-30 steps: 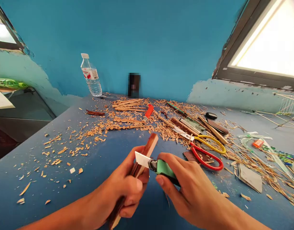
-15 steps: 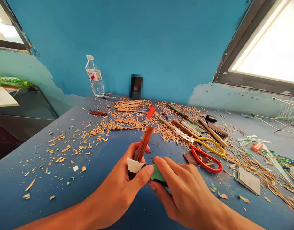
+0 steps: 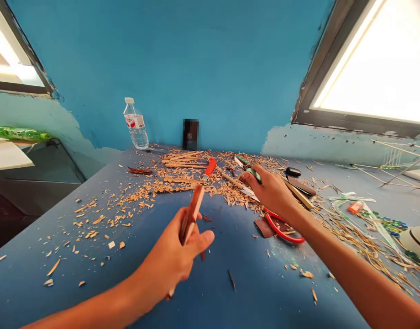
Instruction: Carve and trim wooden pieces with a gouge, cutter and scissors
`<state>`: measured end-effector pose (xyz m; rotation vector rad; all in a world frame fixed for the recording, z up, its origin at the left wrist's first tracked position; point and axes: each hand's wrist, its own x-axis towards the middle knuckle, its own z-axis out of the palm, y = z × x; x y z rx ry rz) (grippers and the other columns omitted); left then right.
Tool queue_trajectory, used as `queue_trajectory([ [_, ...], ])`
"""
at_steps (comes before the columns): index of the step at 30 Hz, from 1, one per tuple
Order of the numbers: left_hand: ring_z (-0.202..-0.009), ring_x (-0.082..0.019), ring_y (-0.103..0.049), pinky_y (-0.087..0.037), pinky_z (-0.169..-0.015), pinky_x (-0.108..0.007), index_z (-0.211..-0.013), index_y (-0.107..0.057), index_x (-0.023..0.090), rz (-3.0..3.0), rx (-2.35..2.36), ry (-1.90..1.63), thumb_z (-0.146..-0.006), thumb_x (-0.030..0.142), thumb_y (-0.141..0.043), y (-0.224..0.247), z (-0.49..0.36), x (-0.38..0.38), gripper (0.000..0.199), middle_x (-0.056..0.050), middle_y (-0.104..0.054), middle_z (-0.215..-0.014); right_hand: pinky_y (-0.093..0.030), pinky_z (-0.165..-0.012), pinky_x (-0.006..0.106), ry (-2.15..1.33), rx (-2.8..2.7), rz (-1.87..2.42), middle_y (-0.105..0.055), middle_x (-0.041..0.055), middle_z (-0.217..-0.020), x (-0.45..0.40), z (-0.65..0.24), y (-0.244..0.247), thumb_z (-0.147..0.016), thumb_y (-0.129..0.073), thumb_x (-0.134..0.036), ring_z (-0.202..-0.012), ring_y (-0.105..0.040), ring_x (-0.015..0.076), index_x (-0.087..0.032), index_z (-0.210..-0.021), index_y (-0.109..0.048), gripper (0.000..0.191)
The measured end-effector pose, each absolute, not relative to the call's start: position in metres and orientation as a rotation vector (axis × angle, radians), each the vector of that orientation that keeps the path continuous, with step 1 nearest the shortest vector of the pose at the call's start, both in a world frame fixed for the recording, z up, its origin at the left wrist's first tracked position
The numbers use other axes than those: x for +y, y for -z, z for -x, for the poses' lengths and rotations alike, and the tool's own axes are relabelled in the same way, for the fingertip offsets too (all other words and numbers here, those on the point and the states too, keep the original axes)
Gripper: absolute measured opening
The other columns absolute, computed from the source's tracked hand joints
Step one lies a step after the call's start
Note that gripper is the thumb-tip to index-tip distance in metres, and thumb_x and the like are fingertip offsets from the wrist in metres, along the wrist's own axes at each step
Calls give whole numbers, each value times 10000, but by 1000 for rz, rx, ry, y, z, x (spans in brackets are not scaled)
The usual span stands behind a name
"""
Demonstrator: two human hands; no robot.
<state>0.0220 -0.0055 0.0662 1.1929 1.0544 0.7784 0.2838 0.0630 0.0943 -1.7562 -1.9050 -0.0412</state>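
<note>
My left hand [image 3: 186, 249] is wrapped round a reddish-brown wooden stick [image 3: 195, 201], whose upper end tilts up and whose side shows pale wood; its thumb points right. Further off to the right, my right hand [image 3: 266, 187] has its fingers closed round a green-handled knife [image 3: 254, 174], with the pale blade pointing away over the shavings. Below that hand lie scissors with a red handle loop [image 3: 283, 234], partly covered by the hand and forearm. A red-handled tool [image 3: 210, 167] rests among the shavings to its left.
Thin pale sticks [image 3: 184, 159] and wood shavings spread over the blue table [image 3: 128, 306]. A water bottle [image 3: 136, 128] stands at the back left. On the right are a black oval object [image 3: 293, 172], an orange item [image 3: 355, 207] and a white container [image 3: 415, 242].
My right hand has moved away from my left, forward and right, carrying the knife. The stick in my left hand has turned, showing a pale side. The view has shifted slightly.
</note>
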Motion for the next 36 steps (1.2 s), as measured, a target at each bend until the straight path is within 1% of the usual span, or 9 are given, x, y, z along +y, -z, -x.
queue_trajectory([
  [3,-471,-37,-224,-250,-392,-145,-1220,-473,267,-1090,928,-786,-903,441,-718,-76,-10,6,437,109,-383,-728,-316,-584,272,-129,-1990,1641,-625,-10,-692,55,-290,-97,-1075,-417,-511,-601,-528,163,-225,-989,-612,357],
  [8,-618,-86,-394,-437,-506,-173,-1147,-484,219,-948,792,-799,-771,303,-654,-78,-6,17,421,38,-481,-822,-341,-609,270,-306,-2150,1451,-644,-35,-759,3,-252,-81,-1080,-444,-490,-639,-539,147,-241,-1086,-597,293],
  [11,-633,-122,-422,-501,-516,-211,-1314,-439,278,-969,728,-703,-827,317,-617,-71,-4,13,519,39,-481,-794,-307,-607,290,-306,-2268,1325,-684,-19,-853,-16,-238,-69,-1084,-462,-432,-655,-554,151,-238,-1181,-573,244],
  [14,-527,-77,-427,-437,-443,-192,-1479,-301,406,-1051,728,-582,-866,352,-675,-66,0,5,721,58,-487,-858,-268,-596,315,-230,-2338,1244,-690,-18,-870,-23,-234,-57,-1088,-456,-400,-633,-546,156,-232,-1209,-547,225],
  [17,-444,3,-423,-340,-427,-169,-1487,-279,456,-1119,807,-587,-883,460,-752,-66,0,-1,767,54,-496,-1007,-269,-578,327,-197,-2363,1189,-676,-10,-864,-24,-230,-49,-1096,-430,-408,-634,-554,166,-216,-1188,-536,238],
  [24,-497,-24,-397,-336,-417,-160,-1424,-370,417,-1209,946,-724,-891,516,-780,-71,-11,-6,680,69,-490,-926,-277,-548,343,-191,-2424,1182,-616,-10,-839,-21,-223,-52,-1102,-407,-411,-604,-530,164,-200,-1140,-543,254],
  [30,-495,-16,-398,-361,-418,-135,-1313,-402,368,-1212,944,-697,-861,606,-779,-73,-10,-7,635,84,-443,-896,-277,-556,343,-173,-2471,1198,-643,-5,-854,-25,-219,-56,-1111,-392,-431,-636,-580,171,-206,-1130,-550,276],
  [33,-460,-10,-392,-347,-391,-135,-1325,-408,351,-1214,920,-707,-867,621,-762,-74,-10,-7,639,85,-448,-890,-260,-543,338,-106,-2458,1179,-647,-8,-841,-27,-219,-58,-1124,-375,-451,-613,-573,166,-205,-1127,-546,300],
  [36,-410,-8,-331,-301,-367,-125,-1415,-356,347,-1205,858,-688,-906,590,-739,-73,-10,-6,682,105,-433,-779,-220,-534,343,19,-2432,1201,-658,-17,-832,-28,-220,-60,-1124,-390,-458,-581,-569,163,-210,-1137,-549,295],
])
